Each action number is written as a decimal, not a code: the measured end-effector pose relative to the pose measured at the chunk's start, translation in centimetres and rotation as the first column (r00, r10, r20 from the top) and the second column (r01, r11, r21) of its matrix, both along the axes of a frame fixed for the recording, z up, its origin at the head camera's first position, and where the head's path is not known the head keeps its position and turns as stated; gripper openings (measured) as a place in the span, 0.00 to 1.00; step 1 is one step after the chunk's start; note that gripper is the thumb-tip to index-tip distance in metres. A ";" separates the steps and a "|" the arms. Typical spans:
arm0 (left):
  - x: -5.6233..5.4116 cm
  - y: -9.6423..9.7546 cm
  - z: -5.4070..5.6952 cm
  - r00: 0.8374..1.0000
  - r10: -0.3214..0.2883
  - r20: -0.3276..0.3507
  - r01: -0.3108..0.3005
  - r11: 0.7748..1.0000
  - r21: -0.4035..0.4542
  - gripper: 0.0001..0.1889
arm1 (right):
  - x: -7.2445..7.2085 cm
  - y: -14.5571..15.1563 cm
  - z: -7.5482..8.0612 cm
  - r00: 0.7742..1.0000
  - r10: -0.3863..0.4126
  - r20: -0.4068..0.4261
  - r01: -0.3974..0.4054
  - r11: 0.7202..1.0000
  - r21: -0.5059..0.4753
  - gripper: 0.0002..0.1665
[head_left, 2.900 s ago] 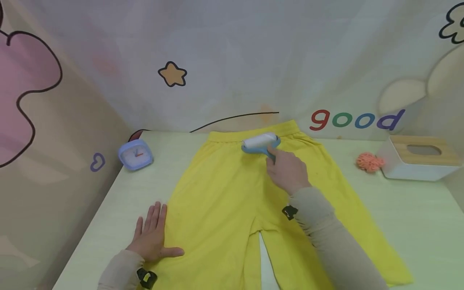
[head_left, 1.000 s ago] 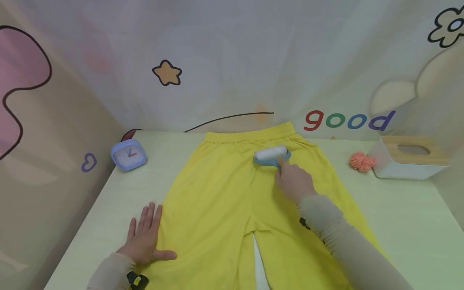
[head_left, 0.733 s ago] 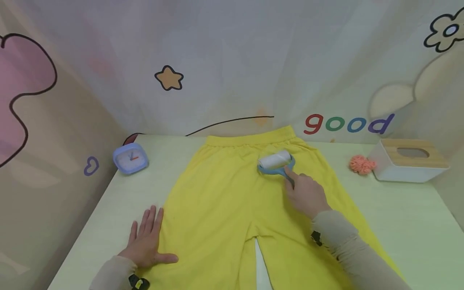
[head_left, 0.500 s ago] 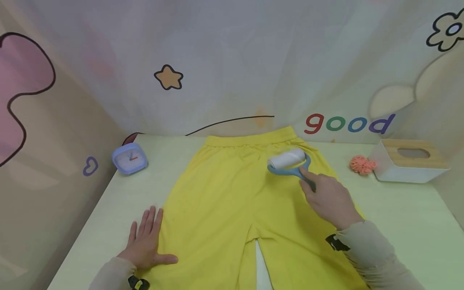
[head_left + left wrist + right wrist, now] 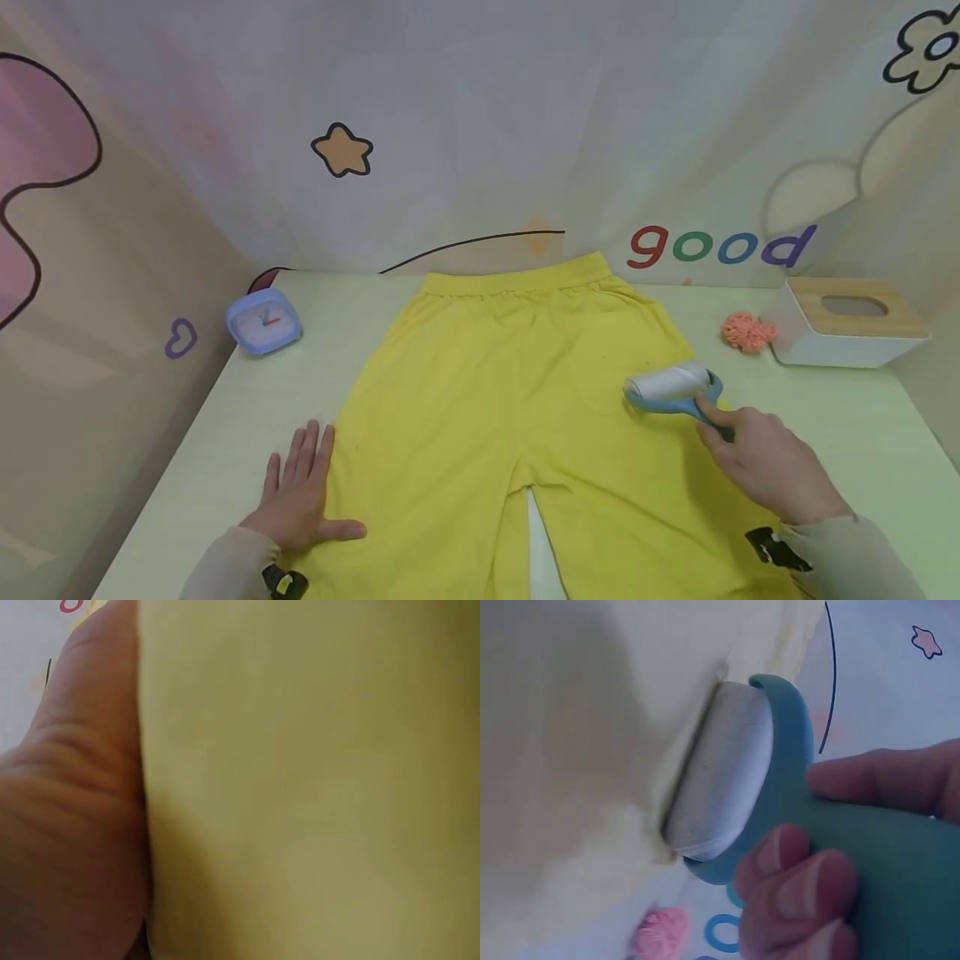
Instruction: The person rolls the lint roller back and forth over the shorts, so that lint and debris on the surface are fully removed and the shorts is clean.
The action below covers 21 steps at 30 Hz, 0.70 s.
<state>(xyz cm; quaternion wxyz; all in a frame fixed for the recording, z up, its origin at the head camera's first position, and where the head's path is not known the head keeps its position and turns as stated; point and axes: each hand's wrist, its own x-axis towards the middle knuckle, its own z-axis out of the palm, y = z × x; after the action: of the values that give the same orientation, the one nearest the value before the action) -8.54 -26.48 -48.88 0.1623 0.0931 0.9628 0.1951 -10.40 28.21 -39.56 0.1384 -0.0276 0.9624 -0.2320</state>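
Yellow trousers (image 5: 442,400) lie spread on the pale table, waistband toward the back wall. My right hand (image 5: 772,462) grips the blue handle of a lint roller (image 5: 670,383), whose white roll sits on the right leg of the trousers near its outer edge. In the right wrist view, the lint roller (image 5: 724,769) presses against the cloth, with my fingers curled round the handle. My left hand (image 5: 296,492) lies flat with fingers spread at the trousers' left edge, its thumb over the cloth. Close up in the left wrist view, the trousers (image 5: 315,780) fill most of the picture.
A blue clock (image 5: 264,322) stands at the back left of the table (image 5: 847,433). Toward the back right are a coral pompom-like tuft (image 5: 748,332) and a white tissue box (image 5: 847,325) with a wooden lid. A printed cloth wall rises behind.
My right hand has moved the lint roller from near the waistband, right and toward me, onto the right leg's outer side. My left hand has stayed in place on the trousers.
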 end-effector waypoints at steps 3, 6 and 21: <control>0.0 -0.1 -0.3 1.000 -0.003 -0.003 0.003 1.000 -0.006 0.76 | -1.2 -0.2 0.6 0.999 0.027 0.028 -0.027 1.000 -0.008 0.30; 0.2 0.0 -0.3 1.000 -0.007 0.000 0.007 1.000 0.009 0.76 | -2.7 -0.3 1.3 0.997 0.066 0.039 -0.066 0.998 0.000 0.30; -0.1 0.0 0.0 1.000 -0.018 -0.023 0.019 0.999 0.037 0.75 | -9.2 -2.0 2.7 0.993 0.112 0.042 -0.114 0.992 0.062 0.23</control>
<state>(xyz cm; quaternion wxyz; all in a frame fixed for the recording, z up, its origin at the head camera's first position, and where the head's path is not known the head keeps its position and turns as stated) -8.68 -26.50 -48.90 0.1513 0.1074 0.9599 0.2103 -19.55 26.20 -36.84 0.1708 -0.0732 0.9634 -0.1933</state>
